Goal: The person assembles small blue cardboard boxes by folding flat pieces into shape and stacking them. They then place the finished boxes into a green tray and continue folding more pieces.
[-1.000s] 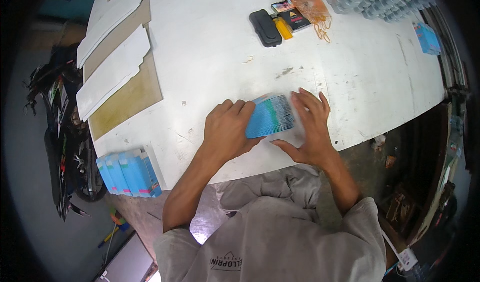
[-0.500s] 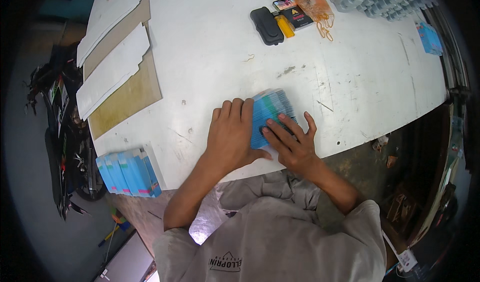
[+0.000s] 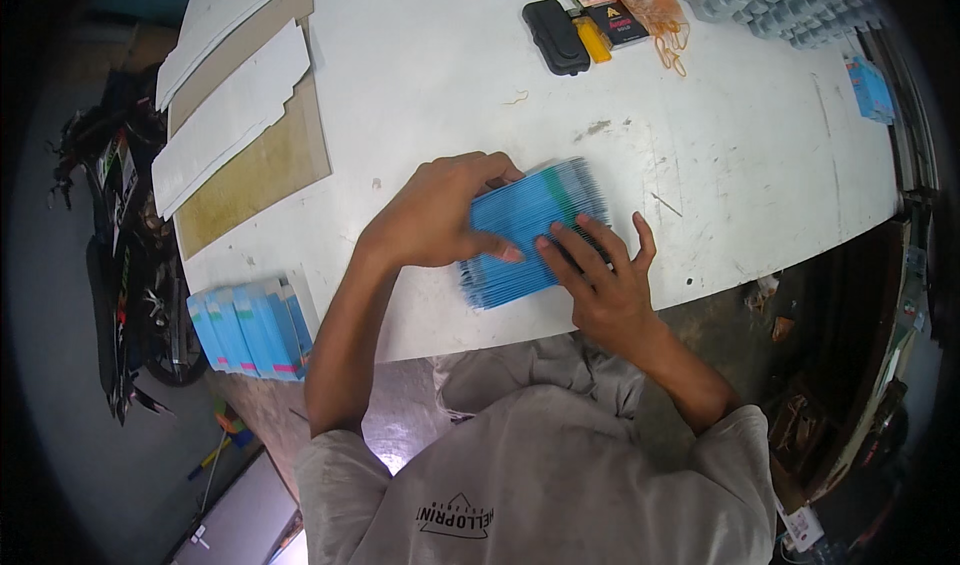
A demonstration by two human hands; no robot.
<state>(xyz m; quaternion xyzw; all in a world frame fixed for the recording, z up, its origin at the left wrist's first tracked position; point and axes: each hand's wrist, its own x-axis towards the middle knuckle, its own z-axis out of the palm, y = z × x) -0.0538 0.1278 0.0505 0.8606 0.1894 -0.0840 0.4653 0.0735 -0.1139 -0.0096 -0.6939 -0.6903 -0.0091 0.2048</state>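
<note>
Both hands have closed in on the blue stack [image 3: 530,230] near the counter [image 3: 440,85] edge, the left hand [image 3: 440,215] now gripping its side and the right hand [image 3: 600,280] pressing flat on top, squaring it.

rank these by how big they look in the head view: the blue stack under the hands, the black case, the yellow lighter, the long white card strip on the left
1. long white card strip
2. blue stack, partly covered by the left hand and right hand
3. black case
4. yellow lighter

The case and lighter lie farther off, so they may look smaller.
</note>
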